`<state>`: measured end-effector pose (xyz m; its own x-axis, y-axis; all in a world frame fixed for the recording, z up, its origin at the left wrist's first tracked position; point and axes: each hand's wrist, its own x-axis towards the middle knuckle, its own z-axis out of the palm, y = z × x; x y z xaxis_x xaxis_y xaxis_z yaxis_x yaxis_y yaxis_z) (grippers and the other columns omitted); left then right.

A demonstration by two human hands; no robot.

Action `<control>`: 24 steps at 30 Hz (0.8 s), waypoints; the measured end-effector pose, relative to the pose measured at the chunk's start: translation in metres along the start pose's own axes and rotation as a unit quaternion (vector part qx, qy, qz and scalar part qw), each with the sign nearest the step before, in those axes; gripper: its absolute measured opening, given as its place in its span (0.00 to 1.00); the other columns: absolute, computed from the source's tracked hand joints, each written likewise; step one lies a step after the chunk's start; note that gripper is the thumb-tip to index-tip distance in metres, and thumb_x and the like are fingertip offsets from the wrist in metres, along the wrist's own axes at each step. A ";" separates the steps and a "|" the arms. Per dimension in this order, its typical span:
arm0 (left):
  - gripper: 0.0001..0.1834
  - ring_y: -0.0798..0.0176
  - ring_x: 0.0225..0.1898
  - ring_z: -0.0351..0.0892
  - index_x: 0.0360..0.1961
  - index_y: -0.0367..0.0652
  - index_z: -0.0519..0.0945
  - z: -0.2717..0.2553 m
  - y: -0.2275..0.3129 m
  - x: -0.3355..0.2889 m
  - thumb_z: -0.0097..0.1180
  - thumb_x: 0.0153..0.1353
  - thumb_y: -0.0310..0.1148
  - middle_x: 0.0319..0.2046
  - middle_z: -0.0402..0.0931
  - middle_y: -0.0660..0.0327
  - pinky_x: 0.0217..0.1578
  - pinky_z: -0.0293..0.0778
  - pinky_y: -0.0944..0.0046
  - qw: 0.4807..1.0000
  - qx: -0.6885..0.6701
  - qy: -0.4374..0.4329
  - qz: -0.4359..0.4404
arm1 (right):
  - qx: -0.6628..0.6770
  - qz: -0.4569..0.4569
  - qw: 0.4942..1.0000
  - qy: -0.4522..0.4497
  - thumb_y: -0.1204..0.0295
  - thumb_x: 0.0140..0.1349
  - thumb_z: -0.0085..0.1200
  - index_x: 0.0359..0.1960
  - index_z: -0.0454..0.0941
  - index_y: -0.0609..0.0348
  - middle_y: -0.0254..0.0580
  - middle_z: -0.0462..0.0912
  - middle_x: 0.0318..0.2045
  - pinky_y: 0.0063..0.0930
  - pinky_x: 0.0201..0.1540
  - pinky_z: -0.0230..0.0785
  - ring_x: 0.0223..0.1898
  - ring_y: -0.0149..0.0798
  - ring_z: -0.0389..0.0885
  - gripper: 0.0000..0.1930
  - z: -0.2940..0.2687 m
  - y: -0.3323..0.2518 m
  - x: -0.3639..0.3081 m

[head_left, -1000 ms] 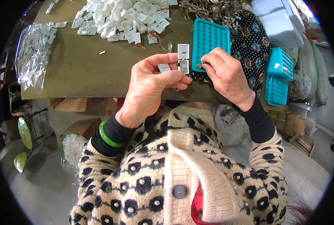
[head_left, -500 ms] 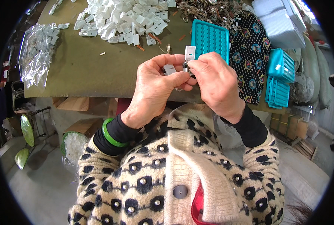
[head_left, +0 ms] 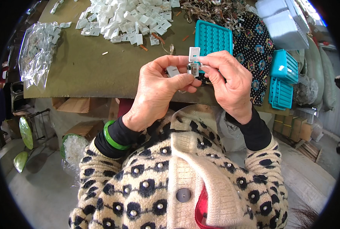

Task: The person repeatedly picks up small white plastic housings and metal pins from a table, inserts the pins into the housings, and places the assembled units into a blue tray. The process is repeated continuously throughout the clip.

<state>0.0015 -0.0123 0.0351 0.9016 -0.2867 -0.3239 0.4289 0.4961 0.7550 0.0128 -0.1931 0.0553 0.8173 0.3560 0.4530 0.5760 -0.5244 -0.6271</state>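
Between the thumb and fingers of my left hand (head_left: 154, 84) is a small white hinged plastic case (head_left: 194, 70), its lid (head_left: 194, 54) standing up and small metal parts inside. A second white plastic piece (head_left: 172, 71) sits tucked in the same hand, partly covered by the fingers. My right hand (head_left: 233, 78) is at the case's right side. Its forefinger tip touches near the lid's lower edge and the thumb lies just below, curled toward it; a tiny part seems to be between them, too small to name. Both hands are above the table's near edge.
A heap of white plastic cases (head_left: 128, 19) lies on the olive table (head_left: 101, 72), with tangled metallic strips (head_left: 215, 9) beside it. A teal dimpled tray (head_left: 214, 38) rests beyond my right hand. Stacked teal trays (head_left: 282, 91) stand right, a clear plastic bag (head_left: 36, 57) left.
My right hand has drawn back slightly to the right, and its fingers have loosened, uncovering the case's inside. My left hand has stayed in place.
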 end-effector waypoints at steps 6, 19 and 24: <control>0.16 0.57 0.34 0.86 0.49 0.28 0.77 -0.005 0.002 -0.002 0.60 0.58 0.17 0.35 0.80 0.54 0.35 0.85 0.64 1.000 -0.011 -0.001 0.007 | -0.028 -0.032 0.999 0.003 0.84 0.54 0.62 0.36 0.78 0.63 0.44 0.80 0.33 0.27 0.34 0.74 0.31 0.40 0.80 0.09 0.011 -0.002 0.004; 0.07 0.72 0.19 0.74 0.37 0.38 0.76 -0.018 0.004 0.002 0.61 0.58 0.24 0.27 0.78 0.62 0.17 0.64 0.74 0.999 -0.042 0.017 -0.026 | -0.168 -0.031 0.984 -0.048 0.80 0.50 0.63 0.37 0.78 0.60 0.41 0.72 0.31 0.36 0.34 0.70 0.32 0.43 0.76 0.11 0.002 0.013 -0.007; 0.09 0.64 0.28 0.83 0.42 0.35 0.77 -0.019 0.001 0.004 0.59 0.63 0.26 0.38 0.82 0.54 0.22 0.74 0.72 0.997 -0.075 0.000 -0.010 | -0.212 -0.054 0.974 -0.061 0.80 0.49 0.63 0.34 0.77 0.60 0.38 0.72 0.30 0.35 0.37 0.68 0.33 0.41 0.75 0.11 0.008 0.019 -0.013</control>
<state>0.0064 0.0025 0.0236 0.8930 -0.2977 -0.3376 0.4500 0.6073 0.6547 0.0134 -0.2013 0.0319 0.7624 0.5029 0.4072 0.6226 -0.7416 -0.2499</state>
